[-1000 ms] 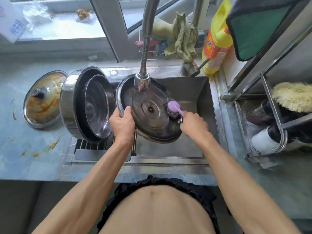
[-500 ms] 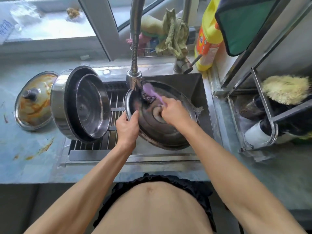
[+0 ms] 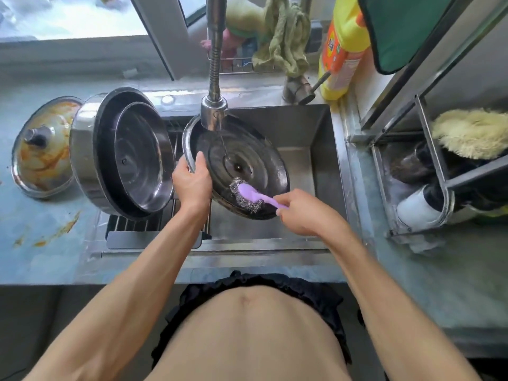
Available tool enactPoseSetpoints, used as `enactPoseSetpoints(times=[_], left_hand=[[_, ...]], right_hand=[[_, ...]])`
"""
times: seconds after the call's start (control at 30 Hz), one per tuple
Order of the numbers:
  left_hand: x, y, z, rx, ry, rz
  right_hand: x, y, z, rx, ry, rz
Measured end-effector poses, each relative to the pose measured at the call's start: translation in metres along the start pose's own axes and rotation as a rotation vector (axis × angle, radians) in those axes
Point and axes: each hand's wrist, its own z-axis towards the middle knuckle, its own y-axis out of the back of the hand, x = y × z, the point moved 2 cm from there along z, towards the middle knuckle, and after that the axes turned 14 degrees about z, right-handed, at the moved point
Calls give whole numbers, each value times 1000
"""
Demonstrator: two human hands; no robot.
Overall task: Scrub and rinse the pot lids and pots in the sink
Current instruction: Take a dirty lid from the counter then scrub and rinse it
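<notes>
Steel: two lids, one (image 3: 239, 166) gripped at its rim by left hand (image 3: 192, 185), right-hand (image 3: 305, 213) fingers curled round one scrubber (image 3: 251, 196).

A window (image 3: 82, 17) was set in the wall beyond the left hand (image 3: 192, 185), and hard white daylight was let in through it. A grey frame post (image 3: 162, 37) was seen slanting across the pane. A blue-grey countertop (image 3: 55, 257) was spread to the left of that hand and was marked with orange stains (image 3: 59, 232). Beyond the right hand (image 3: 305, 213), an olive cloth (image 3: 286, 42) was draped by the sill, with a yellow bottle (image 3: 343, 50) stood just beside it. To the right of that hand a metal rack (image 3: 428, 149) was placed on the counter, and a pale fibrous pad (image 3: 472, 133) was kept in it.
</notes>
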Motion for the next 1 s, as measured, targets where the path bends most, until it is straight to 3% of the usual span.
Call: enactPoseSetpoints(times=[0.1,0.23,0.43,0.57,0.7,0.87,1.0], left_hand=[[3,-10,-12,40,45,7],[2,-10,-26,145,3,-54],[3,9,-24,156,-6,-84],[2,15,-16,92,-72,-41],[6,9,-9,24,-13,-84],[14,-8,-12,64,-18,-26],[18,-15,-22,173,17,-34]], right_hand=[[22,-5,3,-31,164,162],[48,-1,36,-235,237,201],[39,25,72,-450,108,-94],[6,28,70,-406,-100,-229],[-11,16,36,-214,-189,-285],[4,2,3,10,-28,-167],[28,-4,23,-81,131,72]])
